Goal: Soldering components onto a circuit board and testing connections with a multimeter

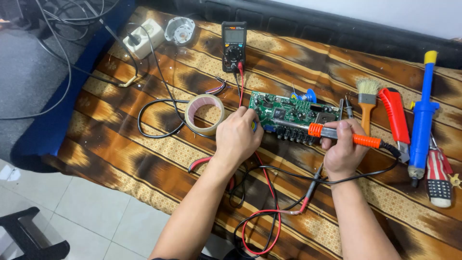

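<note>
A green circuit board (288, 111) lies on a brown patterned cloth (144, 149). My left hand (237, 136) rests at the board's left end, its fingers curled against the edge and pressing on it. My right hand (342, 148) grips a soldering iron (344, 136) with an orange handle. The iron's metal tip points left along the board's near edge. A black cord runs from the iron's handle down and round under my wrists.
A black multimeter (234, 45) stands at the back, with red and black test leads (269, 226) trailing toward me. A tape roll (205, 114) sits left of the board. At the right lie a brush (367, 98), a red cutter (395, 120) and a blue desoldering pump (422, 120).
</note>
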